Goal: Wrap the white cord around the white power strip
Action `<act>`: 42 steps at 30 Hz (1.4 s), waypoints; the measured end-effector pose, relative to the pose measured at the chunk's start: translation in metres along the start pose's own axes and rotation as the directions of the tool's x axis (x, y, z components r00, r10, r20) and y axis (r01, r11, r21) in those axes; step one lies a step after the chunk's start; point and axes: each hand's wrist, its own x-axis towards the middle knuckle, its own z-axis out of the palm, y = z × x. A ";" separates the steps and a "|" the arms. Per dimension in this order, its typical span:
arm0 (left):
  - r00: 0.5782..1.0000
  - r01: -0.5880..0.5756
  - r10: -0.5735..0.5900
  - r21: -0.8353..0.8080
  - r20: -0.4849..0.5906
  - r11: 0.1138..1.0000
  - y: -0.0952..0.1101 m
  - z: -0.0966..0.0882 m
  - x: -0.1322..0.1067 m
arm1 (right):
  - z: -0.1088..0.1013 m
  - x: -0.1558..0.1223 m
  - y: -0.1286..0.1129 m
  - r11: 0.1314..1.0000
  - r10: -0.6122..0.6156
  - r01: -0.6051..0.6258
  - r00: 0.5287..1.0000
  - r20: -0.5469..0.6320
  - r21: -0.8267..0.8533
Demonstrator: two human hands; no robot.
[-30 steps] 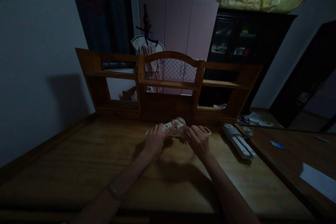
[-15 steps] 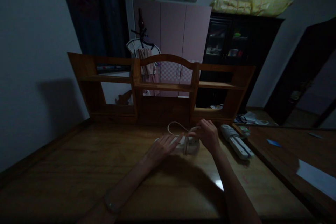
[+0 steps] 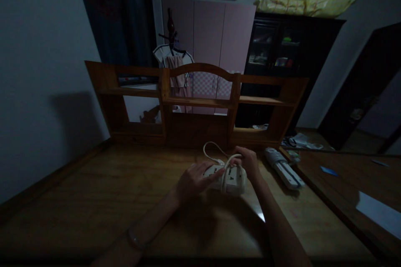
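A white power strip (image 3: 232,178) with dark socket holes is tilted up in front of me, over the wooden desk (image 3: 150,217). My left hand (image 3: 196,179) grips its left end, fingers over the top. Loops of its white cord (image 3: 224,181) wrap round the strip near its right end. My right hand (image 3: 247,162) is closed on the cord at the strip's upper right. A loose bend of cord arches behind the strip. To the right lies a second white power strip (image 3: 286,172), its grey cord wound about one end.
A wooden shelf unit (image 3: 200,102) stands along the desk's back edge. A lower brown surface on the right holds a white paper (image 3: 379,210) and a blue card (image 3: 328,170). A wall (image 3: 37,91) closes off the left side.
The strip has come up and tilted toward me, showing more of its sockets. My left hand has moved slightly right and now grips it. My right hand has dipped slightly with the cord.
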 end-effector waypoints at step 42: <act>0.295 0.257 -0.789 -0.841 0.538 -0.477 -0.039 0.025 -0.003 | 0.033 -0.029 0.037 0.720 0.392 -0.334 0.919 -0.041 -0.609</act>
